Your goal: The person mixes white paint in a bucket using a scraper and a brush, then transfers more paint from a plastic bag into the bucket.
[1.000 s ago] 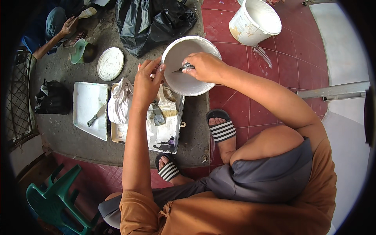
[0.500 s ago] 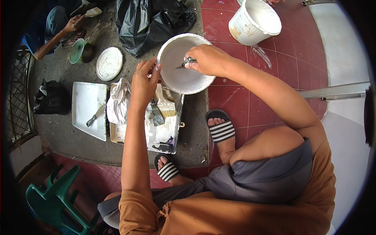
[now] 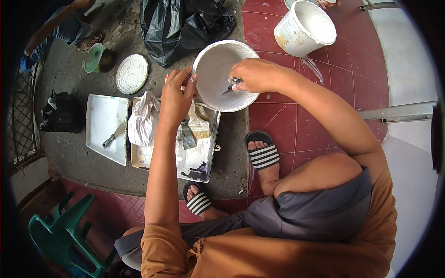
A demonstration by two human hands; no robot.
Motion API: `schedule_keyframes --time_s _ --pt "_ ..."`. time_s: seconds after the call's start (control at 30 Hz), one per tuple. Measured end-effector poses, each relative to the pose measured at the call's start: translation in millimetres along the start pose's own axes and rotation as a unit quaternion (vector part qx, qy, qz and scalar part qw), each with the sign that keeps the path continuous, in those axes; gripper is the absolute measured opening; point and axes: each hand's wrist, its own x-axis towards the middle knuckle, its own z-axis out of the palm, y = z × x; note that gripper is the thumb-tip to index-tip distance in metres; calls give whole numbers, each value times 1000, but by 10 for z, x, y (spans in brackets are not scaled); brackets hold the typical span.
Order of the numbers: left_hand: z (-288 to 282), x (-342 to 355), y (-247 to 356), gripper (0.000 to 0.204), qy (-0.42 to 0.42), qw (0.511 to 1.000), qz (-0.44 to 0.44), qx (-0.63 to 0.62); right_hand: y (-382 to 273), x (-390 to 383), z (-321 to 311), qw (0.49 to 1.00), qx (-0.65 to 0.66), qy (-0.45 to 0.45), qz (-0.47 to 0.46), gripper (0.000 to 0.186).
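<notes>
A round white bucket (image 3: 215, 92) smeared with white paste stands in front of me, its mouth facing up toward me. The fingers of my left hand (image 3: 178, 95) are hooked over its left rim. Inside the mouth, my right hand (image 3: 254, 76) is closed round the dark handle of a putty knife (image 3: 227, 90); its blade points down-left, partly hidden. Just below the bucket lies an open, white-smeared case (image 3: 190, 160) with a wide paintbrush (image 3: 200, 126), a scraper (image 3: 187, 138) and a crumpled white cloth (image 3: 143, 120) on it.
Left of the case, a white tray (image 3: 97, 139) holds another putty knife (image 3: 111, 137). A round lid (image 3: 132, 74), black plastic bag (image 3: 185, 32) and green pot (image 3: 94, 58) lie beyond. Another bucket (image 3: 296, 39) stands far right, a green chair (image 3: 65, 227) lower left. Another person (image 3: 67, 30) sits far left.
My right hand and the putty knife have shifted slightly right and down inside the bucket. My left hand stays at the rim. The other person's hand has moved up toward the picture's top edge.
</notes>
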Motion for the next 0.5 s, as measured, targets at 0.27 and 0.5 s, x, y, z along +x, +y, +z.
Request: schedule_keyframes --time_s 0.27,0.5 --pt "37 2 36 33 -11 1000 2 11 20 19 -119 991 -105 81 2 25" --pt "27 -18 66 32 3 1000 -14 -5 -4 -1 18 997 -77 22 1 27"
